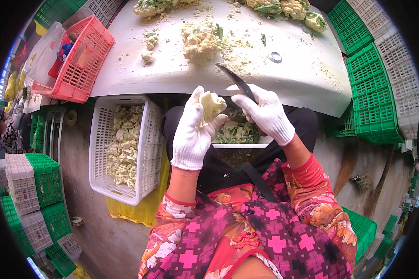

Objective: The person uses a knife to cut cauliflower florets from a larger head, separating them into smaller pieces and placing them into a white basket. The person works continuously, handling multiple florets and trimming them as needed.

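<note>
My left hand (197, 129), in a white knit glove, holds a cut cauliflower piece (209, 106) with its pale stem showing. In my right hand (265, 111), gloved the same way, is a knife (238, 81) with its dark blade pointing up and left, apart from the piece. A large cauliflower head (199, 41) lies on the white table (132, 75) beyond my hands, with small florets (149, 48) to its left. Between my knees, a container of leaves and trimmings (238, 132) is partly hidden by my hands. Cut florets (124, 150) fill part of a white plastic crate (97, 157) at left.
More cauliflower heads (293, 9) lie at the table's far edge, and a small round metal object (275, 57) on its right. A red plastic crate (80, 62) stands at the left edge. Green crates (375, 94) are stacked at right. A yellow mesh sack (132, 211) lies beneath the white crate.
</note>
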`<state>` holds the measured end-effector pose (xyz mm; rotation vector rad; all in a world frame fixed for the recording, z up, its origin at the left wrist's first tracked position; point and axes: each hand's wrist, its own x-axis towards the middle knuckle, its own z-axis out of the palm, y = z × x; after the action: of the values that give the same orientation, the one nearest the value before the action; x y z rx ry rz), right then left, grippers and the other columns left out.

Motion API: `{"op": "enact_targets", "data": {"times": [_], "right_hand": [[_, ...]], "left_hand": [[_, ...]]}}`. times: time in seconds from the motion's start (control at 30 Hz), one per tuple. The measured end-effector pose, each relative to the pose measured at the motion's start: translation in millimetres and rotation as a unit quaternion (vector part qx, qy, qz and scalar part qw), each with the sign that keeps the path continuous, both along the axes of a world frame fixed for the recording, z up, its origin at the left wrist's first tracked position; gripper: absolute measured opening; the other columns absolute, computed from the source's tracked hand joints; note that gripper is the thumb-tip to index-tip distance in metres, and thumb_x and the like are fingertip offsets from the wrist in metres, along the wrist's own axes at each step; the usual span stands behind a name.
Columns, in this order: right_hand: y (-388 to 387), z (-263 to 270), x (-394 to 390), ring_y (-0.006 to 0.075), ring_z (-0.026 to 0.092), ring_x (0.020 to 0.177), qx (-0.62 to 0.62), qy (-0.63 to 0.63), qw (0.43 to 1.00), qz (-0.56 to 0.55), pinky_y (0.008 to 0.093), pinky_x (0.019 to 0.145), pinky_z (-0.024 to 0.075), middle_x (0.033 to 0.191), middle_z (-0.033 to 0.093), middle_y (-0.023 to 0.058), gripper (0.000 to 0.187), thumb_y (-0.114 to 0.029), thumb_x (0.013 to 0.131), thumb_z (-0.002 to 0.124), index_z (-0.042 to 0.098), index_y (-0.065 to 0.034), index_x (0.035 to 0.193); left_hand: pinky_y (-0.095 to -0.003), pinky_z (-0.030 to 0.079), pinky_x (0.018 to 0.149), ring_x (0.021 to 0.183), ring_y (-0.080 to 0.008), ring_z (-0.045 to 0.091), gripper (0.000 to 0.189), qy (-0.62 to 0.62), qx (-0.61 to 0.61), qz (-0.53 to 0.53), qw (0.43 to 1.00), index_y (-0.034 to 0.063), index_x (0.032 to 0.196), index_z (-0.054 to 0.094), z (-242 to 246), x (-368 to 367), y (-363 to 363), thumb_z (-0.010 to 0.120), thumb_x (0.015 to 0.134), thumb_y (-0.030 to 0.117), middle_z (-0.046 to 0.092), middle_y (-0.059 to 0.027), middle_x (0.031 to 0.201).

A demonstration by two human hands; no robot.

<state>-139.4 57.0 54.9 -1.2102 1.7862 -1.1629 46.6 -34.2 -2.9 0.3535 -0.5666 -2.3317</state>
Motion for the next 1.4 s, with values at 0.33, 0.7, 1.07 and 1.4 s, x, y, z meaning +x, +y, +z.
{"op": "enact_targets", "data": {"times": [0.33,0.7,1.07,1.4], "right_hand": [[27,-8,40,0.028,0.064,0.066,0.001,0.071,0.997,0.038,0.0404,0.058,0.0514,0.086,0.059,0.0112,0.023,-0.012,0.093,0.068,0.066,-0.0075,0.116],[37,-65,51,0.0305,0.067,0.074,-0.139,0.441,0.881,0.097,0.0419,0.064,0.0546,0.106,0.063,0.0164,0.036,-0.015,0.09,0.067,0.066,-0.0101,0.125],[27,-23,47,0.0288,0.071,0.076,-0.018,0.3,0.951,0.074,0.0414,0.064,0.0556,0.087,0.066,0.0102,0.023,-0.028,0.101,0.062,0.07,-0.0097,0.113],[-6,1,61,0.0197,0.074,0.072,-0.109,0.074,0.987,-0.091,0.0326,0.068,0.0557,0.08,0.074,0.012,0.034,-0.028,0.093,0.079,0.072,-0.0068,0.119]], "left_hand": [[-0.0371,0.047,0.114,0.134,-0.0231,0.057,0.067,-0.067,-0.165,0.035,0.983,-0.0054,0.158,0.036,6,2,10,0.068,0.101,0.01,0.054,-0.0167,0.149],[-0.0413,0.051,0.111,0.132,-0.0275,0.059,0.059,0.007,-0.091,0.001,0.996,-0.0038,0.153,0.042,2,-6,14,0.067,0.104,0.019,0.057,-0.0163,0.146],[-0.0542,0.042,0.119,0.139,-0.0379,0.053,0.056,0.099,0.018,0.002,0.995,-0.0005,0.154,0.045,-13,-3,-6,0.059,0.109,0.03,0.054,-0.021,0.15],[-0.0543,0.044,0.119,0.138,-0.036,0.054,0.053,0.146,0.083,0.027,0.985,-0.0016,0.15,0.047,-5,8,-10,0.058,0.109,0.03,0.056,-0.0199,0.147]]}}
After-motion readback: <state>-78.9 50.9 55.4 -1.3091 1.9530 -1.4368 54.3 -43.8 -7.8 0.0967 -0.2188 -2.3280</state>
